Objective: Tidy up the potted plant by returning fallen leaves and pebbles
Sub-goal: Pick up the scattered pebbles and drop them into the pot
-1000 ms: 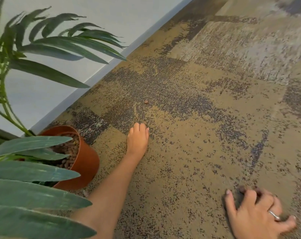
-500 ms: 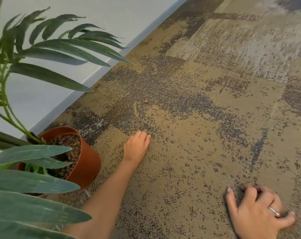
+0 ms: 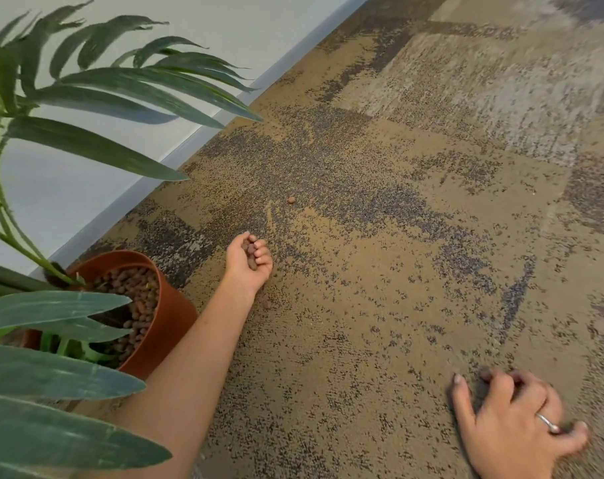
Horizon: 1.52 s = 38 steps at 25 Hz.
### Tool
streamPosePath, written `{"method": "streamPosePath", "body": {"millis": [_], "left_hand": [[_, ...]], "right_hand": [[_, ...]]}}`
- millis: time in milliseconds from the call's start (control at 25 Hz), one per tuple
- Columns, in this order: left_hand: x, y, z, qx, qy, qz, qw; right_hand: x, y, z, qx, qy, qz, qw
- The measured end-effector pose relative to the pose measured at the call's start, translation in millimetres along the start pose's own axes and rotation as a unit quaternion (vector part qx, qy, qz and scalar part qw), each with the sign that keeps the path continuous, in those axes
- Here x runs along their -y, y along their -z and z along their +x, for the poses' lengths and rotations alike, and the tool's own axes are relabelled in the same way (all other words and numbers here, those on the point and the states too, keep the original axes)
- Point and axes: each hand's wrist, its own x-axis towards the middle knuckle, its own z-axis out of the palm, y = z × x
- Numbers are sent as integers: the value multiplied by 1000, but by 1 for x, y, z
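The left hand [image 3: 248,262] is turned palm up, just above the carpet [image 3: 362,340]. Its fingers curl around a small pile of brown clay pebbles [image 3: 251,254], like a little cup. One more pebble [image 3: 266,304] lies on the carpet beside the wrist. Another stray pebble [image 3: 291,200] sits farther away, well apart from the hand.

To the left of the arm stands the orange pot [image 3: 169,319], full of the same pebbles, with a green palm plant [image 3: 86,146] growing out of it. The pot is near the white wall [image 3: 86,188].

The right hand [image 3: 515,426], wearing a ring [image 3: 546,422], presses on the carpet near the bottom right, fingers bent. I cannot tell if it holds anything.

The pebbles look small, round, hard and light, so they would probably roll away easily. It seems best to keep the hand cupped and level, then tip it over the pot. Each stray one could be pinched with two fingertips.
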Motion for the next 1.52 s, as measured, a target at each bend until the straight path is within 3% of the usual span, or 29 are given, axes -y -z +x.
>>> {"method": "streamPosePath", "body": {"millis": [160, 280, 360, 440, 480, 560, 600, 640, 720, 880, 920, 960, 1000, 1040, 1120, 1160, 1200, 1280, 1360, 1520], "left_hand": [[-4, -21, 18, -43, 9, 26, 999], [-10, -43, 36, -69, -31, 156, 985], [-15, -60, 47, -71, -70, 278, 955], [-19, -76, 57, -78, -134, 458, 875], [-19, -82, 63, -85, -177, 566, 801], [-14, -90, 73, -77, -246, 746, 614], [-10, -93, 77, -67, -264, 800, 534], [-7, -93, 82, -57, -276, 833, 476], [-4, -93, 91, -49, -288, 863, 412], [-10, -96, 101, -36, -278, 887, 368], [-12, -97, 101, -34, -271, 885, 376], [-15, -97, 99, -29, -264, 873, 410], [-16, -96, 95, -26, -259, 841, 473], [-19, -95, 90, -23, -257, 777, 574], [-24, -86, 76, 8, -212, 498, 841], [-25, -80, 66, 42, -163, 329, 929], [-24, -71, 56, 78, -121, 192, 971], [-20, -52, 39, 125, -82, 34, 988], [-15, -37, 22, 148, -64, -48, 986], [-11, -17, -4, 115, -39, -38, 992]], "right_hand": [[4, -1, 1, 11, -9, 12, 1000], [4, 0, 7, 20, -6, 27, 999], [5, 0, 9, 22, -2, 44, 999], [7, -2, 9, 26, 2, 59, 998], [8, -3, 10, 28, 1, 68, 997], [8, -6, 12, 31, -4, 84, 996], [7, -7, 14, 29, -5, 91, 995], [7, -8, 15, 26, -6, 97, 995], [8, -9, 15, 22, -7, 104, 994], [10, -11, 15, 21, -6, 108, 994], [9, -12, 16, 20, -7, 110, 994], [8, -12, 17, 18, -9, 112, 994], [6, -11, 18, 17, -12, 111, 994], [4, -10, 18, 20, -17, 107, 994], [3, -9, 17, 36, -20, 93, 995], [2, -9, 16, 41, -20, 85, 995], [1, -10, 14, 43, -18, 74, 996], [-3, -11, 13, 47, -13, 51, 998], [-7, -10, 12, 36, -14, 33, 999], [-4, -2, 9, 18, -12, 18, 1000]]}}
